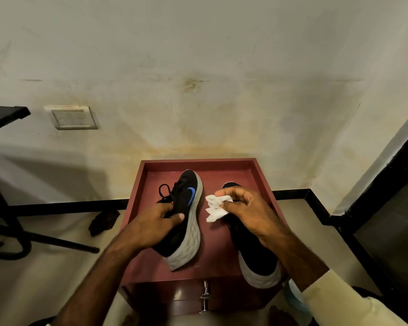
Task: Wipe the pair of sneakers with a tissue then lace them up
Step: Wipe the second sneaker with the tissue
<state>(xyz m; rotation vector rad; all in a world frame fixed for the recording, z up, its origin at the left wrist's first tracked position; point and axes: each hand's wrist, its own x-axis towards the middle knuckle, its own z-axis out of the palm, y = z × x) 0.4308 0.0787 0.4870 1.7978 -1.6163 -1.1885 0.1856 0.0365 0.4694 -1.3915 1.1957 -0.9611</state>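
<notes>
Two black sneakers with grey soles rest on a dark red cabinet top point(218, 234). The left sneaker point(186, 222), with a blue logo, is tipped on its side, sole facing right, and its black lace hangs loose at the far end. My left hand point(151, 228) grips this sneaker around its opening. The right sneaker point(257, 257) lies near the cabinet's right edge, partly hidden under my right hand point(243, 210). That hand pinches a crumpled white tissue point(216, 207), held in the air between the two shoes.
The cabinet top has a raised rim point(198, 162) and stands against a stained wall. Metal knobs point(205, 300) show on its front. A black chair frame point(14, 234) and a dark object point(104, 222) lie on the floor to the left. A black-edged step point(316, 208) is at right.
</notes>
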